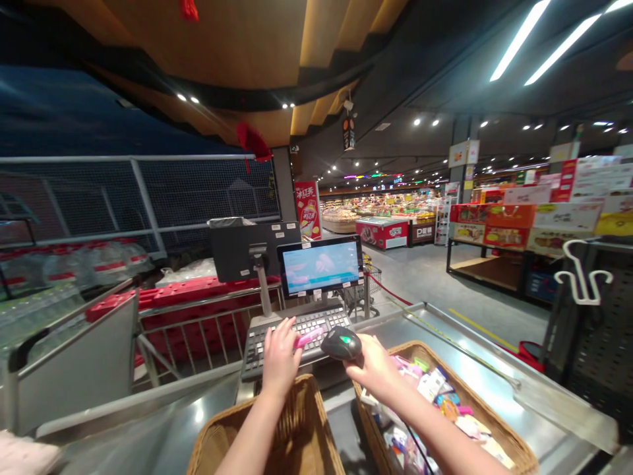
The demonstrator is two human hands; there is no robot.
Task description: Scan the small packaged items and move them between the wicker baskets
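Note:
My left hand (281,353) is closed around a slim pink item (310,338), whose exact kind I cannot make out. It is above the black keyboard (254,349), with the item pointing right toward the scanner. My right hand (373,363) grips a black handheld barcode scanner (342,343) with a green light on top. The scanner head faces left, close to the pink item. Below my left arm stands a wicker basket (316,422) with its inside bare where visible. Another wicker basket (499,432), under my right arm, holds many small colourful packaged goods.
Behind the keyboard a lit monitor (321,267) stands beside a dark second screen (232,254). A metal counter (173,422) surrounds the baskets. White hooks (583,280) hang on a black rack at right. Metal railings (198,336) and red crates (188,297) lie at left.

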